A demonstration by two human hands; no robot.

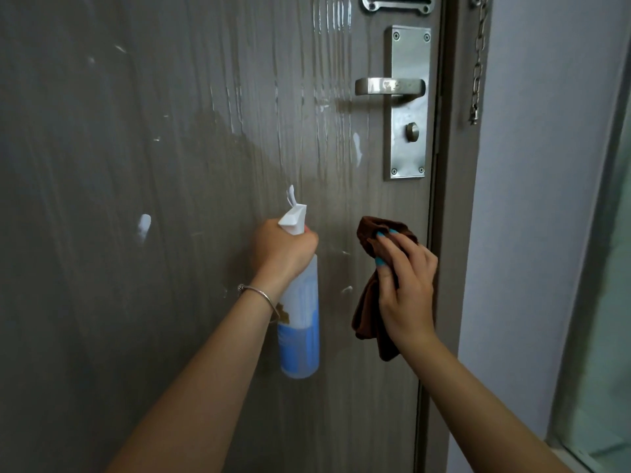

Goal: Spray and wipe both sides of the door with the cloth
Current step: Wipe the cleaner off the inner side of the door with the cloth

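Observation:
A grey-brown wood-grain door [153,165] fills the view, wet with streaks and white foam spots running down its upper middle. My left hand [281,249] grips the neck of a white spray bottle [300,322] with a blue label, its nozzle pointing up toward the door. To the right, my right hand [406,288] presses a folded brown cloth [370,319] against the door below the handle plate, fingers spread over it. Part of the cloth hangs down under my palm.
A metal lever handle [389,86] on a long steel plate with a thumb-turn [411,130] sits at upper right. A door chain [478,63] hangs on the frame [454,233]. A pale wall and a glass panel [604,336] lie to the right.

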